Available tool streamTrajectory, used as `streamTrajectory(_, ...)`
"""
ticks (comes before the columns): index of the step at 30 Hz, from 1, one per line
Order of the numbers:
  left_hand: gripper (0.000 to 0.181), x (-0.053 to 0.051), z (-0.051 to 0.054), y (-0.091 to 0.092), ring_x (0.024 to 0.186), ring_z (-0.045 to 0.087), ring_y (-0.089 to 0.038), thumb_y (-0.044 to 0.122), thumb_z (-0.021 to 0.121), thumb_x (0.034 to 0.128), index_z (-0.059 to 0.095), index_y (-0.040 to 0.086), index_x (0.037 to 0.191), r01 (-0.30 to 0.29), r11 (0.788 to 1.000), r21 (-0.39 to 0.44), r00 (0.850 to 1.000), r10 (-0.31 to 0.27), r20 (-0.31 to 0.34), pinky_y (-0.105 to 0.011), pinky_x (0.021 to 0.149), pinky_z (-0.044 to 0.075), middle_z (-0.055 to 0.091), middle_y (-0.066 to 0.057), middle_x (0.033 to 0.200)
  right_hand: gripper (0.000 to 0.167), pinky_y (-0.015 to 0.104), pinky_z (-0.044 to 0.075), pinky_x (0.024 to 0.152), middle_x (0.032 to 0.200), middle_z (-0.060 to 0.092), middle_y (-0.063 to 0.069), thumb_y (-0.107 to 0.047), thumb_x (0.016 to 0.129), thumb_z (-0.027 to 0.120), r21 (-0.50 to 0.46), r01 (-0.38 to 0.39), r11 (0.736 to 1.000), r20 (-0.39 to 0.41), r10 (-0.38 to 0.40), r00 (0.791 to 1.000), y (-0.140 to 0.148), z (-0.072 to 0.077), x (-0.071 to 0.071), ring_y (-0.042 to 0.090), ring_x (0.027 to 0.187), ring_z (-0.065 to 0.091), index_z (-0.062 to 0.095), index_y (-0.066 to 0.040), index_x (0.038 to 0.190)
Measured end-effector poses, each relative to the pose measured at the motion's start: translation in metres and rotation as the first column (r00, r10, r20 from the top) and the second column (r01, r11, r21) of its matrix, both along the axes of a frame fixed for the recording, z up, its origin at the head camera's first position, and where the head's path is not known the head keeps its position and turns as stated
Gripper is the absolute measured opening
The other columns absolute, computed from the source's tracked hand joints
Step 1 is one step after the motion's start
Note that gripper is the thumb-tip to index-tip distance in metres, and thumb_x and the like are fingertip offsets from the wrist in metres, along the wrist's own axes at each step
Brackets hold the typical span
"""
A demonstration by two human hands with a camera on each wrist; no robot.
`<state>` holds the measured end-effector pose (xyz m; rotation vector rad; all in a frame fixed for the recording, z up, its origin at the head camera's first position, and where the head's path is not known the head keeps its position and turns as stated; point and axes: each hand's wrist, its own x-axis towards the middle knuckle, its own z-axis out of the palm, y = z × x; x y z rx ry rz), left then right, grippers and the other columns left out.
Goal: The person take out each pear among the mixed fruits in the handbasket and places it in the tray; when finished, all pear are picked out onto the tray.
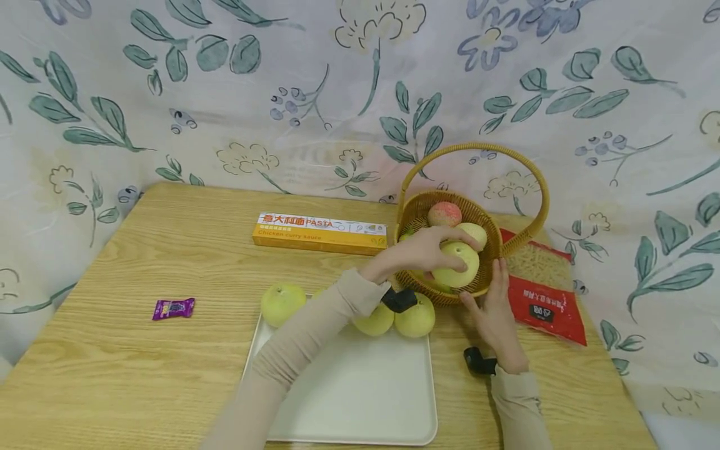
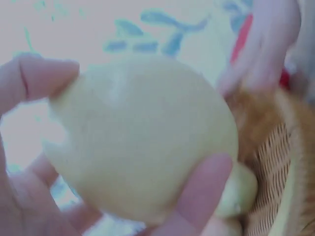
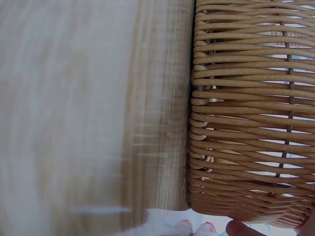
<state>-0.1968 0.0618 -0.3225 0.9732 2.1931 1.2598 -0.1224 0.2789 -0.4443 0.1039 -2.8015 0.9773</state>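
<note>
My left hand (image 1: 419, 250) grips a round yellow-green pear (image 1: 457, 267) over the woven basket (image 1: 495, 240). Fingers and thumb curve round the fruit, which looms large in the left wrist view (image 2: 142, 132). Inside the basket sit a pinkish-red peach (image 1: 444, 214) and another pale pear (image 1: 472, 235), partly covered by my left hand. With fingers extended, my right hand (image 1: 497, 319) touches the basket's outer right side, thumb near the front rim. The right wrist view shows the wicker wall close up, with only fingertips at the bottom edge.
A white tray (image 1: 360, 387) carries several pears (image 1: 283, 304) along its far edge, partly hidden by my left arm. Behind it lies a pasta box (image 1: 320, 232). A purple wrapped candy (image 1: 173, 308) lies left; a red pasta bag (image 1: 542, 287) lies right of the basket.
</note>
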Motion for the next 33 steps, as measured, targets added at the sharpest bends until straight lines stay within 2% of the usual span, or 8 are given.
streamTrajectory(3,0.039,0.026,0.001,-0.012,0.087,0.059,-0.011,0.024,0.067,0.0907,0.060,0.028,0.129,0.001,1.000,-0.007,1.000,-0.001,-0.018,-0.026,0.061,0.054,0.051,0.003,0.137,0.089,0.072,0.025,0.104,0.160,-0.010,0.025,-0.041,0.099,0.050,0.025,-0.022,0.999,-0.049,0.023,0.999,0.001,-0.001,0.000,0.057,0.140,0.014,-0.007,-0.001,0.153)
streamTrajectory(6,0.039,0.049,-0.002,-0.023,0.087,0.057,-0.010,0.021,0.067,0.0910,0.060,0.028,0.129,0.032,0.999,0.024,0.999,-0.032,0.016,-0.029,0.056,0.056,0.052,0.003,0.133,0.086,0.073,0.025,0.103,0.158,-0.009,0.029,-0.035,0.099,0.051,0.042,-0.036,0.998,-0.083,0.039,0.996,0.001,-0.001,0.000,0.059,0.139,0.013,-0.007,0.000,0.152)
streamTrajectory(10,0.039,0.076,-0.011,-0.035,0.084,0.057,-0.007,0.020,0.067,0.0905,0.060,0.028,0.129,0.064,0.998,0.027,0.998,-0.065,0.020,-0.027,0.053,0.056,0.054,0.002,0.131,0.089,0.073,0.025,0.104,0.160,-0.009,0.026,-0.038,0.098,0.053,0.021,-0.022,1.000,-0.054,0.024,0.998,0.000,0.000,0.000,0.057,0.140,0.013,-0.007,-0.002,0.154)
streamTrajectory(14,0.039,0.096,-0.027,-0.045,0.099,0.056,-0.003,0.022,0.067,0.0891,0.062,0.028,0.127,0.078,0.996,-0.044,0.994,-0.081,-0.066,-0.020,0.080,0.052,0.057,0.006,0.131,0.092,0.070,0.025,0.106,0.161,-0.009,0.023,-0.047,0.097,0.050,0.011,0.007,1.000,-0.004,-0.007,1.000,-0.001,0.001,-0.001,0.054,0.143,0.012,-0.007,-0.003,0.154)
streamTrajectory(17,0.039,0.106,-0.041,-0.050,0.119,0.050,-0.003,0.025,0.067,0.0877,0.062,0.027,0.126,0.075,0.992,-0.102,0.989,-0.087,-0.118,-0.021,0.099,0.041,0.059,0.007,0.131,0.092,0.070,0.025,0.106,0.161,-0.010,0.023,-0.047,0.097,0.050,0.016,0.017,1.000,0.006,-0.017,1.000,0.000,0.000,-0.002,0.053,0.144,0.011,-0.007,-0.002,0.154)
streamTrajectory(23,0.039,0.118,-0.066,-0.054,0.123,0.051,-0.006,0.025,0.065,0.0853,0.063,0.027,0.125,0.069,0.987,-0.142,0.990,-0.086,-0.114,-0.022,0.102,0.042,0.056,0.006,0.136,0.092,0.070,0.024,0.107,0.161,-0.011,0.022,-0.044,0.097,0.052,0.014,0.018,1.000,0.006,-0.018,1.000,0.001,-0.002,-0.002,0.052,0.144,0.010,-0.007,-0.002,0.154)
streamTrajectory(29,0.041,0.123,-0.080,-0.056,0.124,0.052,-0.008,0.021,0.066,0.0829,0.064,0.024,0.123,0.045,0.986,-0.158,0.986,-0.070,-0.154,-0.022,0.102,0.043,0.057,0.004,0.136,0.092,0.069,0.023,0.107,0.161,-0.009,0.023,-0.045,0.097,0.051,0.006,0.011,1.000,-0.001,-0.011,1.000,-0.001,-0.001,-0.001,0.051,0.144,0.009,-0.006,-0.001,0.154)
streamTrajectory(33,0.040,0.125,-0.083,-0.057,0.126,0.051,-0.009,0.018,0.067,0.0827,0.064,0.023,0.123,0.026,0.987,-0.159,0.984,-0.053,-0.169,-0.023,0.103,0.043,0.057,0.004,0.135,0.092,0.069,0.024,0.107,0.161,-0.008,0.023,-0.045,0.097,0.052,0.010,0.010,1.000,-0.013,-0.009,1.000,-0.001,0.000,-0.001,0.052,0.144,0.011,-0.005,-0.001,0.154)
